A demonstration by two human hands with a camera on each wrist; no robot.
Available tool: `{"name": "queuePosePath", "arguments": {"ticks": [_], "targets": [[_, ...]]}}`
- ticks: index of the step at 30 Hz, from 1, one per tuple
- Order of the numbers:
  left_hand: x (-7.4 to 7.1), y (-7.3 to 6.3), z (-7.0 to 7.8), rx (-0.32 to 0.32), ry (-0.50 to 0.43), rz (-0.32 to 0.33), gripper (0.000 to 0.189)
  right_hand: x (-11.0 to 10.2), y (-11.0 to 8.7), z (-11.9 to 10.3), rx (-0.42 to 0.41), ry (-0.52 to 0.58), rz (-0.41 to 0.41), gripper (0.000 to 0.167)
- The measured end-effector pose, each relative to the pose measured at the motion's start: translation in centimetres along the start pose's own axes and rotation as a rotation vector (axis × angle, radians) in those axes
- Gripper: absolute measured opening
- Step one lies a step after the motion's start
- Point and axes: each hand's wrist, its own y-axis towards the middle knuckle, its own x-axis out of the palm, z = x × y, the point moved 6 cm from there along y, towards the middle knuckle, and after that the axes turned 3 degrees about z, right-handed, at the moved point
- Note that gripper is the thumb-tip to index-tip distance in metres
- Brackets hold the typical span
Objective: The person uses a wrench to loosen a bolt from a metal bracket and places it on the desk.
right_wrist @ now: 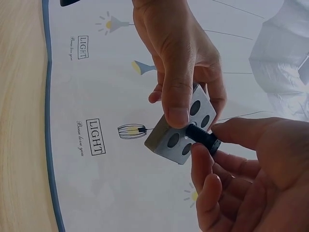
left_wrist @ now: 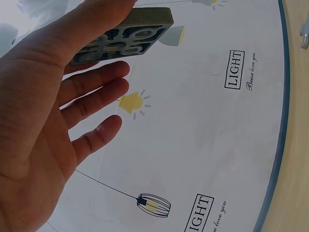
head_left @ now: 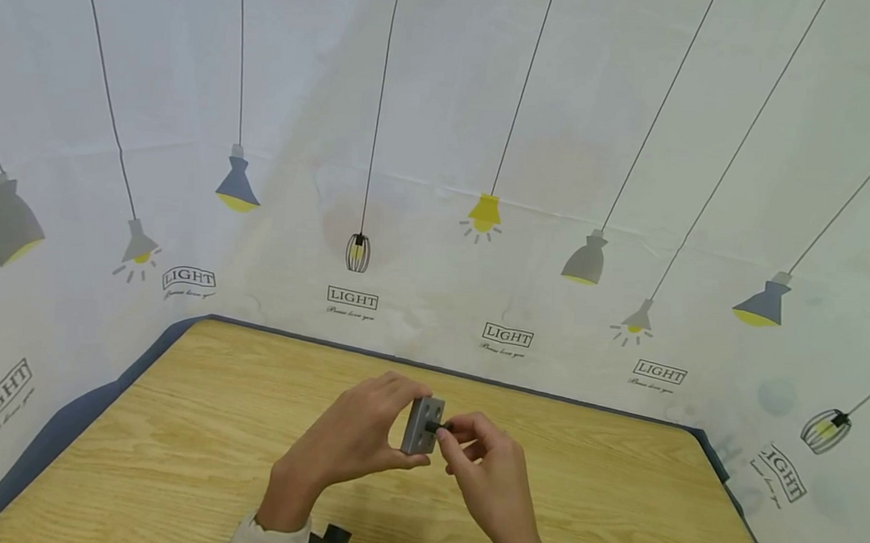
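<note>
Above the table, my left hand (head_left: 368, 424) grips a small grey rectangular block (head_left: 419, 435) by its edges between thumb and fingers. Several round holes pit the block's face (right_wrist: 166, 145) in the right wrist view; the left wrist view shows its other side (left_wrist: 145, 34) with ring-shaped recesses. My right hand (head_left: 494, 480) pinches a black bolt (right_wrist: 205, 137) by its thicker, ridged head, between thumb and fingertips. The bolt's shank end meets the block's middle, between the holes, and that end is hidden. In the left wrist view, the left hand's (left_wrist: 38, 121) other fingers extend below the block.
Below both hands is a wood-grain table (head_left: 176, 422) with a dark blue border (head_left: 401, 358) along its far edge. A pale cloth wall (head_left: 443, 124) printed with hanging lamps rises behind and at the sides. A black device (head_left: 328, 542) is beside the left sleeve (head_left: 269, 539).
</note>
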Motion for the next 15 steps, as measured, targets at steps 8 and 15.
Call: {"name": "queuePosePath", "arguments": {"ticks": [8, 15], "targets": [[-0.12, -0.06, -0.11, -0.006, -0.008, 0.004, 0.067, -0.03, -0.1, -0.16, -0.035, -0.006, 0.005, 0.012], [-0.13, -0.11, -0.2, -0.004, -0.002, 0.007, 0.065, -0.01, -0.18, -0.25, -0.063, -0.005, 0.003, 0.016]]}}
